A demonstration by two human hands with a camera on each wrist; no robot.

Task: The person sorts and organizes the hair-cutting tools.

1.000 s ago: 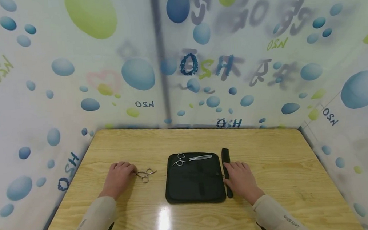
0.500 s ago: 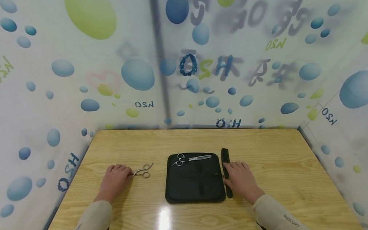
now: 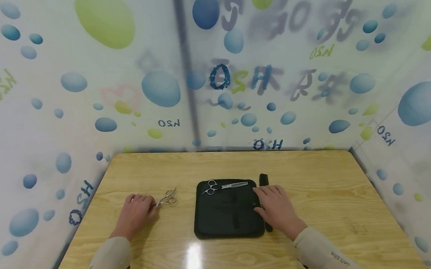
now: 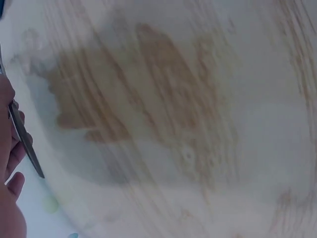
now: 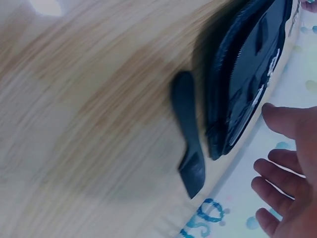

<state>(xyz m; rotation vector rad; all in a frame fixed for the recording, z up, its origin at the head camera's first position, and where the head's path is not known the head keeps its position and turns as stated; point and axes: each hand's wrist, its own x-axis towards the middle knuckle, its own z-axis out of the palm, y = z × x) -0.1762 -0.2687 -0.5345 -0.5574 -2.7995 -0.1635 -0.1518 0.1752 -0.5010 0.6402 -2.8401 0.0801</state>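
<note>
My left hand grips a pair of silver scissors by the blade end, the finger rings pointing away to the right. At the edge of the left wrist view, part of the scissors shows by the fingers. A black zip case lies on the table, with a second pair of silver scissors across its upper part. Over the case's right edge hangs my right hand, its fingers apart and holding nothing in the right wrist view. Beneath it a black comb lies beside the case.
The wooden table extends around the case on all sides. Walls printed with blue and green drops stand behind the table and at both sides. A bright light reflection falls on the wood in front of the case.
My left hand has drawn the scissors slightly left, and their rings have turned upward. My right hand has come off the comb and shifted left over the case's edge.
</note>
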